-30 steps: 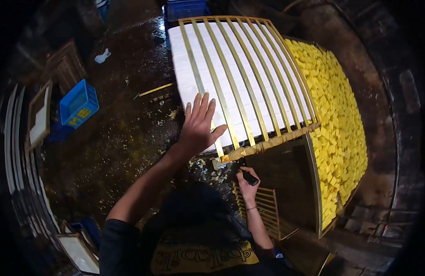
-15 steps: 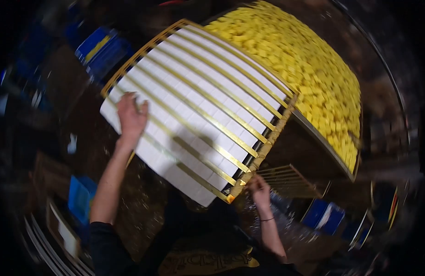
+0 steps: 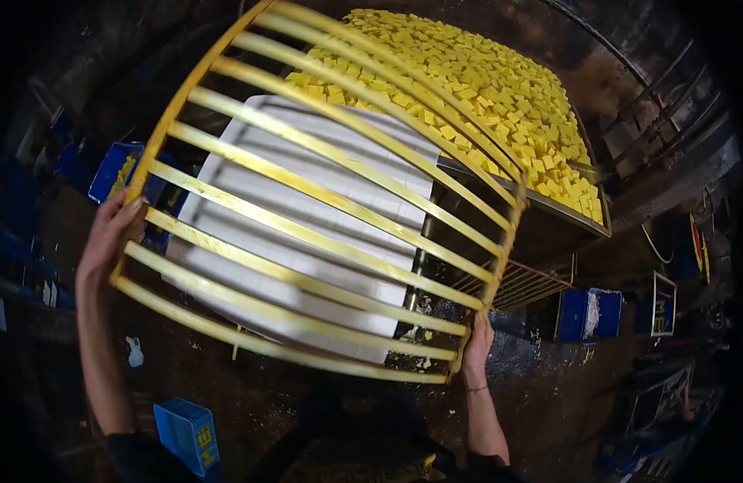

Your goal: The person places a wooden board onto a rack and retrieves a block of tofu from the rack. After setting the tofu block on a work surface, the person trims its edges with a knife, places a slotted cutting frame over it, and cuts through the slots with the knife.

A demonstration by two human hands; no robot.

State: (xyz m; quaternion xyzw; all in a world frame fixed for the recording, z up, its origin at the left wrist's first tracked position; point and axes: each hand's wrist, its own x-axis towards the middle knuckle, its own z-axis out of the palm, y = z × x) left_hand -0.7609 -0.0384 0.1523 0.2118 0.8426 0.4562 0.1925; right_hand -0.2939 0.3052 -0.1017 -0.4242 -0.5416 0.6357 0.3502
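A yellow slatted frame is held up in the air between my hands, tilted toward me. My left hand grips its left rail, fingers closed round the bar. On the opposite side, my right hand is wrapped round the lower end of the right rail. Beneath the frame lies a white slab scored into small blocks, partly covered by the slats. Its surface carries the slats' shadows.
A large bin of loose yellow blocks stands beyond the slab. Blue crates sit at the left, lower left and right. A second slatted rack leans at the right. Crumbs litter the dark floor.
The slatted frame has come up off the white slab toward me. My left hand has moved left from above the slab to the frame's left rail. My right hand still holds the right rail.
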